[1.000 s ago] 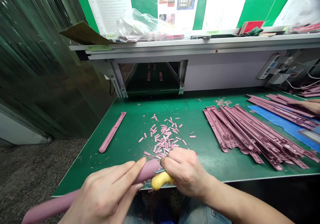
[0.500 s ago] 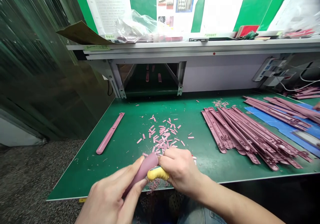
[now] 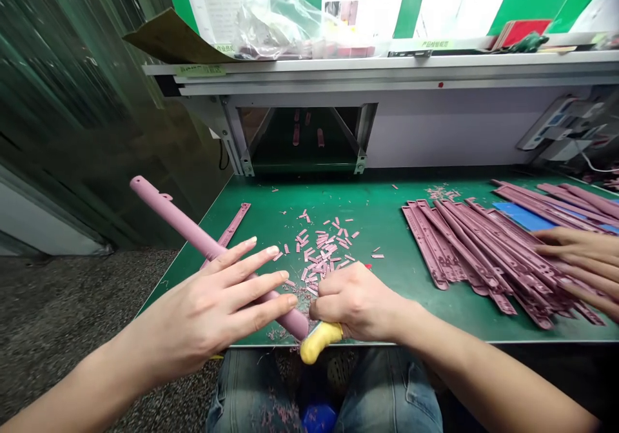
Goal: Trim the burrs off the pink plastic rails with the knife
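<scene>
A long pink plastic strip (image 3: 181, 223) with a rounded end and a small side tab lies slantwise in my left hand (image 3: 232, 297). The fingers stretch over it, and the thumb is hidden below. My right hand (image 3: 355, 304) is closed at the strip's near end (image 3: 293, 322). It grips a thin blade-like tool, of which only a bluish edge shows. A yellow, rounded piece (image 3: 322, 341), apparently a thumb cover, sticks out below the fingers. Another pink strip (image 3: 235, 224) lies on the green table behind the held one. Small pink cut pieces (image 3: 324, 252) are scattered beyond my hands.
A heap of pink strips (image 3: 474, 252) covers the table's right side. Another person's hand (image 3: 585, 265) reaches onto it. More strips lie on a blue sheet (image 3: 517, 215). A metal-framed chute (image 3: 309, 142) opens at the back under a shelf (image 3: 338, 75).
The strip has turned so its long end points to the upper left. My left fingers have spread out over it. The other person's hand has come in to the heap. The view has shifted.
</scene>
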Demonstrator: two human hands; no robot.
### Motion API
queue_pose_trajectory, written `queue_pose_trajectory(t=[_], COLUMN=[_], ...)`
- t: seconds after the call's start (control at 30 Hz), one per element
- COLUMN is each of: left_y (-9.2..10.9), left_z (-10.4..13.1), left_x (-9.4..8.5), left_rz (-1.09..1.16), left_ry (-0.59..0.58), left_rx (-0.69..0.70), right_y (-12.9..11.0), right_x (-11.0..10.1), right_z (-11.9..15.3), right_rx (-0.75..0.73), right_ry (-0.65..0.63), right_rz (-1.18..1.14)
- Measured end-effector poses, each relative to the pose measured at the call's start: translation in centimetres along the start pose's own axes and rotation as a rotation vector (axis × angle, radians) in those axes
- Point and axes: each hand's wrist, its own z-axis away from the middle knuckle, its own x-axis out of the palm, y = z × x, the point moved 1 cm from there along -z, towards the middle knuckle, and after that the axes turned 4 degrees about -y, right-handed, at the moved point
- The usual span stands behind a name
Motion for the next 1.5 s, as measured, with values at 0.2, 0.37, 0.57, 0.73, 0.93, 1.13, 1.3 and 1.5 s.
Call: queue_pose_trajectory(t=[0.2, 0.37, 0.57, 0.73, 0.93, 1.13, 1.3, 1.5], left_y=[-0.4, 0.8, 1.7, 0.9, 1.7, 1.2, 1.3, 1.7], left_z=[0.6, 3.2, -0.9, -4.2, -4.9, -4.7, -4.6, -5.2], left_x=[0.5, 3.5, 7.5, 8.9, 8.6, 8.5, 8.0, 7.7], left_rz=[0.014, 0.621, 1.742, 1.944, 2.085, 2.301, 2.561, 2.678], left_ry=[-0.018, -0.022, 0.824, 0.957, 1.074, 1.141, 1.131, 1.157], left_rx=[-0.016, -0.347, -1.207, -1.329, -1.303, -1.143, -0.88, -0.717], right_y=[-1.3, 0.5, -2.7, -4.8, -3.7, -4.6, -3.8, -4.3], right_x=[0.3, 0.1, 3.7, 6.8, 7.1, 7.0, 6.8, 7.4], right_z=[0.6, 3.7, 1.7, -1.0, -0.9, -0.1, -0.6, -0.8], right_rx=[0.196, 0.498, 0.427, 0.322, 0.308, 0.083, 0.265, 0.117], right_ry=[0.096, 0.366, 0.215, 0.095, 0.093, 0.092, 0.176, 0.152], right_rz=[-0.675, -1.085, -0.592, -0.152, 0.051, -0.081, -0.144, -0.11])
